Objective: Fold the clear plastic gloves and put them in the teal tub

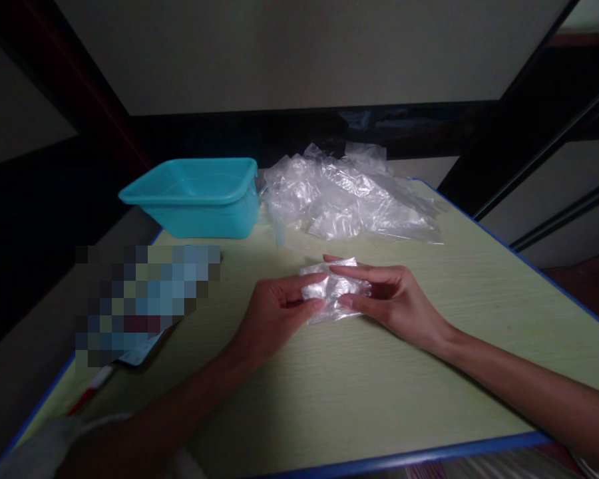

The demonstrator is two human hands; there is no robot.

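A clear plastic bag (335, 287), folded into a small shiny packet, is held just over the middle of the table. My left hand (282, 306) pinches its left side between thumb and fingers. On the right side, my right hand (387, 293) grips the same bag, thumb in front and fingers along the top and behind. Some right fingertips are hidden behind the plastic. Beyond my hands lies a loose heap of crumpled clear plastic bags (339, 193).
A turquoise plastic basin (204, 219) stands at the back left of the pale green table (289, 412), which has a blue edge. To the left lies a blurred-out flat object (152, 299), with a red and white pen (92, 389) beside it. A wall panel (299, 60) rises behind.
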